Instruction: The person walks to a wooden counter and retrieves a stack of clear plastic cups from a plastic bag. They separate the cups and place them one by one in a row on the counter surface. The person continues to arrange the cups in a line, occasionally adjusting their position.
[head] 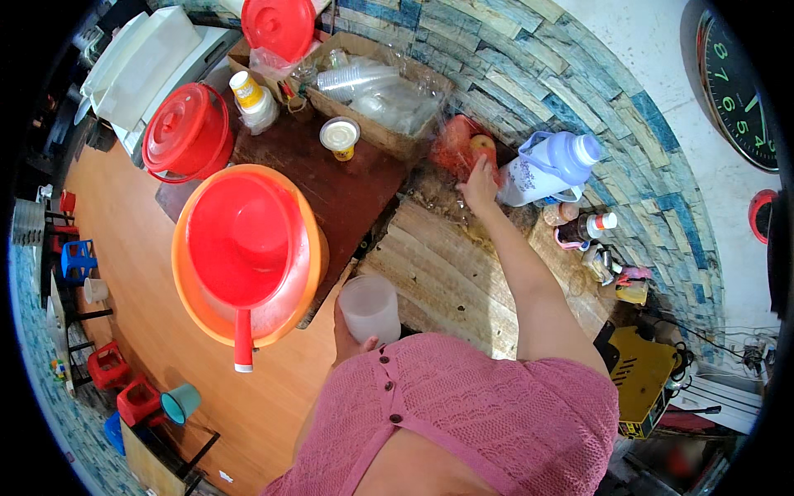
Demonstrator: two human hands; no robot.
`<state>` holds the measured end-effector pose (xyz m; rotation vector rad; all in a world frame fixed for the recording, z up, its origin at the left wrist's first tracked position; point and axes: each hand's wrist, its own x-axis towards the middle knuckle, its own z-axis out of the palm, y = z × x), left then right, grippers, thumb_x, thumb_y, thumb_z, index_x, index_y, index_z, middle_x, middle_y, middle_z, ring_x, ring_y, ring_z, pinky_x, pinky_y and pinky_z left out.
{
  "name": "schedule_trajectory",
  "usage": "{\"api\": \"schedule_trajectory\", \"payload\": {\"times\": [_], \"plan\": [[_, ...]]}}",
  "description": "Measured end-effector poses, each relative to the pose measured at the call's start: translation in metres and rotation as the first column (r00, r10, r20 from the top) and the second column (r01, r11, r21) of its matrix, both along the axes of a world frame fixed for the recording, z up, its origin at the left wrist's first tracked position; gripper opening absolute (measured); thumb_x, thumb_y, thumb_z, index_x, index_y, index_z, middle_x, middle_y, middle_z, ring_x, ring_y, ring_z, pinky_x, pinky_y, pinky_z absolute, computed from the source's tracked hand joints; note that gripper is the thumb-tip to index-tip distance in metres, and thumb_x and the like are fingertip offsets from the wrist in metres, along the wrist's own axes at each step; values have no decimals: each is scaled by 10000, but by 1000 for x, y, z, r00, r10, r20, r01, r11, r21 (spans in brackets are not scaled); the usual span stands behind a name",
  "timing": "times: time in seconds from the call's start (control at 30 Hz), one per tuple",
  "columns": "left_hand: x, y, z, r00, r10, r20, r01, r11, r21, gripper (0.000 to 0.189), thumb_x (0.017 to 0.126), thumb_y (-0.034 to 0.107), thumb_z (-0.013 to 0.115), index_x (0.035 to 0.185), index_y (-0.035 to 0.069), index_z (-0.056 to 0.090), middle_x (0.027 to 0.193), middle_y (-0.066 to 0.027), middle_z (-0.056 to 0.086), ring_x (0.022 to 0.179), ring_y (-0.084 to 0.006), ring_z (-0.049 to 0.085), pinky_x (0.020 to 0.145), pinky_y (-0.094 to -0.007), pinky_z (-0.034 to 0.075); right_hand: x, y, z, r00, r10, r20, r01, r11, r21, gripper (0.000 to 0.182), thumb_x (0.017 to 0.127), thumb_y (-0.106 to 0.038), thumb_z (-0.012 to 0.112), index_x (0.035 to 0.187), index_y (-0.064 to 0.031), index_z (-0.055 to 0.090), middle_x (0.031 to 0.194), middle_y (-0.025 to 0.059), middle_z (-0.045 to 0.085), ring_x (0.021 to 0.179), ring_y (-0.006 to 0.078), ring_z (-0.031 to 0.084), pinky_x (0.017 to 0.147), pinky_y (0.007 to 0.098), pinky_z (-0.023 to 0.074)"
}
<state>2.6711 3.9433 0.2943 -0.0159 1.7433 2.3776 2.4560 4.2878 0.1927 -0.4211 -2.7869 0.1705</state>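
My left hand (pixel 348 338) holds a stack of translucent plastic containers (pixel 371 308) close to my chest, by the table's edge. My right hand (pixel 480 187) reaches out to the far side of the worn wooden table (pixel 446 266), its fingers at a red bag (pixel 456 146) with round fruit (pixel 482 144) in it. Whether the fingers grip the bag or only touch it, I cannot tell. Just right of that hand stands a white and lavender thermos flask (pixel 546 167). A lidded cup (pixel 340 137) is on the dark red tabletop (pixel 347 192).
A red dipper (pixel 239 239) lies in an orange basin (pixel 316 254) at left, beside a lidded red bucket (pixel 186 133). Behind are stacked paper cups (pixel 253 99) and a cardboard box (pixel 366 121) of clear plastic cups. Jars and bottles (pixel 580 227) line the brick-patterned wall; stools (pixel 138 400) stand lower left.
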Motion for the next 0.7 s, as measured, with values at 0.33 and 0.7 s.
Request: {"api": "schedule_trajectory", "payload": {"times": [0.33,0.7], "plan": [[-4,-6,-31,997,56,-46,-59,995,-77,1025,636,374,747,1393,39,143,1302,-156,385,1209,-270,389,986,-391,338,-126,-23,155,779,597,192,11,293,-956,161,802,-217,594,794,-59,619,671,16,574,551,126,532,487,265,427],[-6,-2,-41,999,21,-42,-26,992,-119,1051,639,413,739,1397,27,122,1338,-165,319,1234,-279,334,1010,-402,287,-326,-116,38,980,199,3,-149,746,-650,215,807,-147,488,886,-14,637,854,152,638,791,274,609,673,346,486]]}}
